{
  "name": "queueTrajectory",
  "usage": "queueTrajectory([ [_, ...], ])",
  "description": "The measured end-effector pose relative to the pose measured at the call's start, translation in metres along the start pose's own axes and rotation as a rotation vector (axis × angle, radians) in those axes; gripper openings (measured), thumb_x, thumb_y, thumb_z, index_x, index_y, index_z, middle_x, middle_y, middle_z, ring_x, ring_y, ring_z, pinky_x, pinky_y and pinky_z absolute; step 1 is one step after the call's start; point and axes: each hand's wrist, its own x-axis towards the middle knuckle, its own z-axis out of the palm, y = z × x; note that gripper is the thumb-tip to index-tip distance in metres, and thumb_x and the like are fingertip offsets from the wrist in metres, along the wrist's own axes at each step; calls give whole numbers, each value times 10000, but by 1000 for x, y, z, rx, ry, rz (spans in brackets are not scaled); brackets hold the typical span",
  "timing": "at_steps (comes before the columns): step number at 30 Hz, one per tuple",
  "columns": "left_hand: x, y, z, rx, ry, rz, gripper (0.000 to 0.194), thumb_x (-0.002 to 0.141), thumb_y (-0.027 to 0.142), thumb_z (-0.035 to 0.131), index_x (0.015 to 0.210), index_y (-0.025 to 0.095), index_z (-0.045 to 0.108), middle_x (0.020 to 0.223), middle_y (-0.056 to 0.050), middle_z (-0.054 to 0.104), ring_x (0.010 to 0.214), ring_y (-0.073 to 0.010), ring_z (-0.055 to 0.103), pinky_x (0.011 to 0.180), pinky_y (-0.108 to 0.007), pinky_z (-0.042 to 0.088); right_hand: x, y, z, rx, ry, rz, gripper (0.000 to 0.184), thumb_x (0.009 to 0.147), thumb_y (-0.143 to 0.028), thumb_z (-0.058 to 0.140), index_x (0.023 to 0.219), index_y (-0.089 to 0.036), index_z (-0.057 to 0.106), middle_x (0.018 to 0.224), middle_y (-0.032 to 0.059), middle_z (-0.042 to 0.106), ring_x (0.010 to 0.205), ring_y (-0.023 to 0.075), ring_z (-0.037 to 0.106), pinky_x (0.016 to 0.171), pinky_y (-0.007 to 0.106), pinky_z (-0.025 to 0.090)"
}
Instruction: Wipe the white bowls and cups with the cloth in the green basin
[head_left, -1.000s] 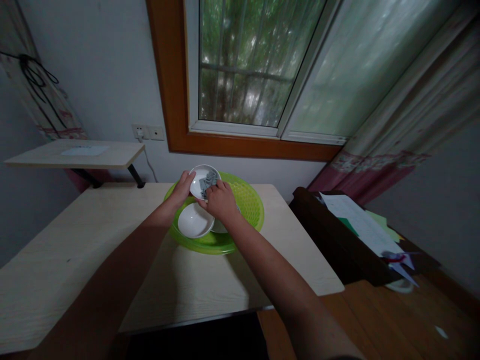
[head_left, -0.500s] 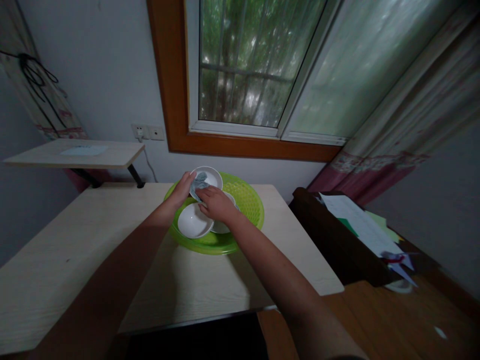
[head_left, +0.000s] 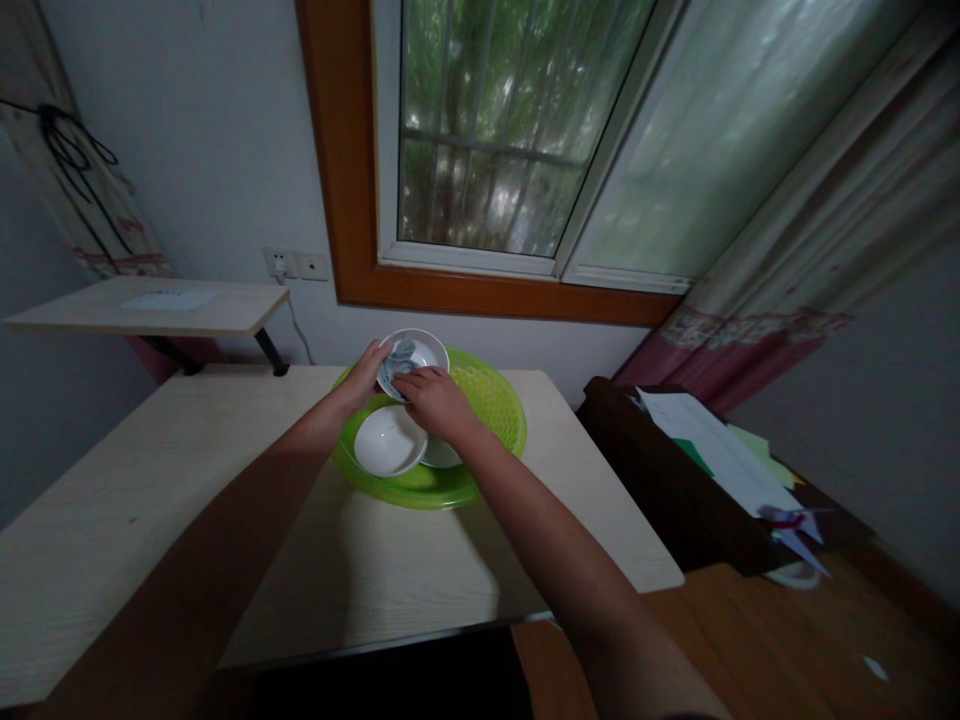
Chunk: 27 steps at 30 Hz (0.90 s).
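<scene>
My left hand [head_left: 363, 376] grips the left rim of a white bowl [head_left: 430, 346], which is tilted toward me above the back of a green plastic basket [head_left: 499, 400]. Inside that bowl lies a crumpled grey-blue cloth [head_left: 403, 358]. The fingers of my right hand [head_left: 435, 398] are closed on the cloth and press it against the lower inside of the bowl. A second white bowl [head_left: 388, 442] sits in the basket just below my hands. Under my right wrist, another white bowl [head_left: 441, 456] shows only in part.
The basket stands on a pale wooden table [head_left: 420, 570] against the wall below a window. A small raised shelf [head_left: 150, 305] with a paper on it is at the left. To the right is a dark brown piece of furniture [head_left: 660, 480] with papers on top.
My right hand and the cloth have shifted from the right side of the held bowl to its lower left. The left hand keeps its hold, and the bowl has turned slightly.
</scene>
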Motion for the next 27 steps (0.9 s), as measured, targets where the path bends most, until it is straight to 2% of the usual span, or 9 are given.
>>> queueTrajectory([
  [3, 1, 9, -3, -38, -35, -42, 361, 780, 480, 721, 969, 234, 536, 789, 15, 631, 676, -156, 618, 573, -246, 467, 1, 2, -7, -36, -10, -28, 372, 1058, -171, 531, 1409, -173, 652, 1433, 117, 691, 1289, 265, 617, 1127, 427, 426],
  [6, 2, 19, -12, 22, -87, -62, 407, 757, 501, 747, 975, 233, 531, 773, 35, 609, 661, -152, 606, 584, -248, 466, 3, 8, -14, -67, -23, -81, 356, 1058, -171, 541, 1395, -167, 658, 1418, 124, 699, 1273, 267, 640, 1101, 428, 449],
  [9, 1, 24, -22, 125, -126, -53, 435, 760, 535, 756, 995, 217, 575, 795, 18, 626, 715, -170, 622, 627, -263, 488, 3, 19, -19, -106, -54, -149, 322, 1043, -151, 564, 1335, -186, 694, 1415, 112, 704, 1229, 271, 679, 1088, 436, 465],
  [13, 3, 23, -28, 177, -108, -16, 476, 750, 517, 753, 1076, 195, 626, 897, -27, 685, 817, -207, 659, 704, -295, 526, 5, 37, -20, -142, -67, -229, 325, 1037, -139, 573, 1319, -229, 704, 1447, 78, 689, 1280, 266, 666, 1172, 471, 417],
  [17, 15, 16, -24, 144, -67, 15, 476, 744, 522, 739, 1073, 215, 582, 939, -23, 682, 819, -194, 659, 693, -284, 519, 10, 53, -12, -201, -10, -266, 305, 1059, -153, 535, 1306, -207, 706, 1445, 76, 691, 1312, 260, 642, 1243, 496, 352],
  [21, 25, 9, -17, 112, -66, 13, 471, 734, 555, 754, 983, 228, 523, 851, 10, 636, 732, -159, 623, 661, -264, 491, 14, 64, 3, -267, 22, -264, 286, 1064, -155, 520, 1258, -170, 729, 1428, 91, 699, 1262, 268, 664, 1243, 503, 362],
  [27, 26, -2, -13, 144, 23, -19, 526, 723, 626, 759, 845, 238, 425, 735, 42, 529, 635, -127, 521, 584, -236, 405, 7, 71, 19, -251, 14, -191, 274, 1049, -149, 544, 1233, -169, 746, 1416, 106, 705, 1253, 258, 672, 1246, 496, 367],
])
